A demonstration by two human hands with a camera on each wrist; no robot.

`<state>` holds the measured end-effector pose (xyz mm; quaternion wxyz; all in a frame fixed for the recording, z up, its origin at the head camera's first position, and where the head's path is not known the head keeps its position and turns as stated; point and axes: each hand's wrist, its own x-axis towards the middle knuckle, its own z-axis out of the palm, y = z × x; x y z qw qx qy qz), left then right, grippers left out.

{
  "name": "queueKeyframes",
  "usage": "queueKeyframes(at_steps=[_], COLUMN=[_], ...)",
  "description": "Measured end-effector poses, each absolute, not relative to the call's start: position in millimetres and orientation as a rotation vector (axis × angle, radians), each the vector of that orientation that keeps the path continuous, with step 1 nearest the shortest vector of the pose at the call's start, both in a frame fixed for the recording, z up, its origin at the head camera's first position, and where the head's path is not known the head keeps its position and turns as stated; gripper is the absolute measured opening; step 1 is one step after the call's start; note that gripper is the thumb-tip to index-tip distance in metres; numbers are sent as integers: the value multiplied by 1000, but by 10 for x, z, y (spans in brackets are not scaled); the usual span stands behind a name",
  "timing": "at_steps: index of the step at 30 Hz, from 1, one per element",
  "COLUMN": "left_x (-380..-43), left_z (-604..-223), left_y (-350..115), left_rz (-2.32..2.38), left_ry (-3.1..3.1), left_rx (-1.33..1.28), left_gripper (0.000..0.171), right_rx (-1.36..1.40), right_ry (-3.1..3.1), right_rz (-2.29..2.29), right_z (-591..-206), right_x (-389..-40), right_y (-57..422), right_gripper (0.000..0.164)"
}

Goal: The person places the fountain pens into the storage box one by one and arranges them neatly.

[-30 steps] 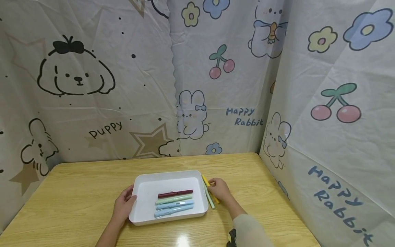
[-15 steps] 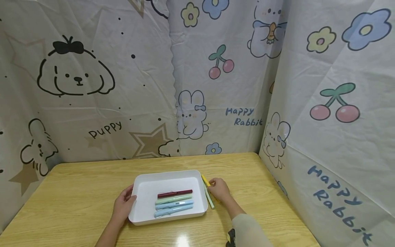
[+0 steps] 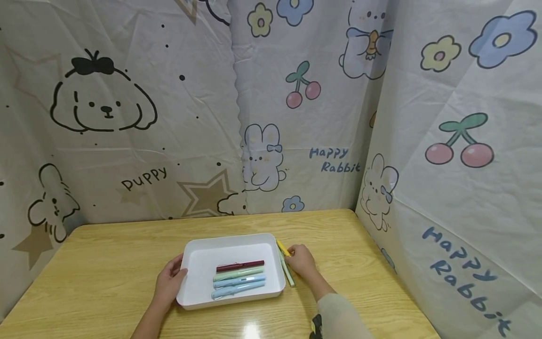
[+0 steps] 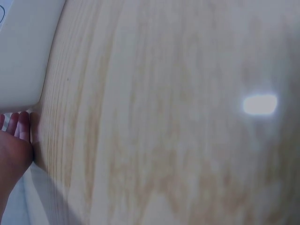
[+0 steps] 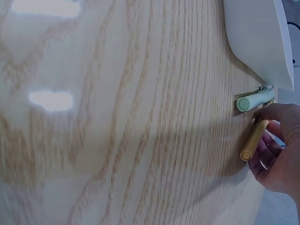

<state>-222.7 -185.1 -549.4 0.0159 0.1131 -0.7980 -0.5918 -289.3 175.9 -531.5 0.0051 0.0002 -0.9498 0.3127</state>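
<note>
A white tray (image 3: 200, 263) sits on the table, its left end held by my left hand (image 3: 168, 280) with the thumb at the rim. In the left wrist view the fingers (image 4: 24, 125) lie by the tray's lower corner. Beyond the tray's right side, my right hand (image 3: 302, 260) pinches a yellow pen (image 3: 282, 247) between thumb and fingers; the right wrist view shows this yellow pen (image 5: 253, 142) slanting out of the grip. Beside it, a light green pen (image 3: 287, 271) lies along the tray's right wall.
Inside the tray are a dark red pen (image 3: 240, 266), another light green pen (image 3: 238, 273) and two light blue pens, one (image 3: 239, 288) nearest the front. The wooden table (image 3: 118, 263) ends at a printed cloth (image 3: 195, 141) behind and on the right.
The yellow pen's near end, visible below my right hand a second ago, has swung out of sight behind the hand. My left hand and the tray stay put.
</note>
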Motion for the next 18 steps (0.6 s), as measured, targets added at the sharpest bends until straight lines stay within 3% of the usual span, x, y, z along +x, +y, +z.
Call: queueKeyframes(at_steps=[18], left_x=[-2246], left_z=[-5525], left_y=[-1864], left_rz=[-1833], left_ry=[-2478], left_rx=[341], left_gripper=[50], right_rx=[41], right_ry=[-2985], right_rz=[904], right_z=[-5188], right_x=[-2886], right_y=[1905], right_gripper=[27])
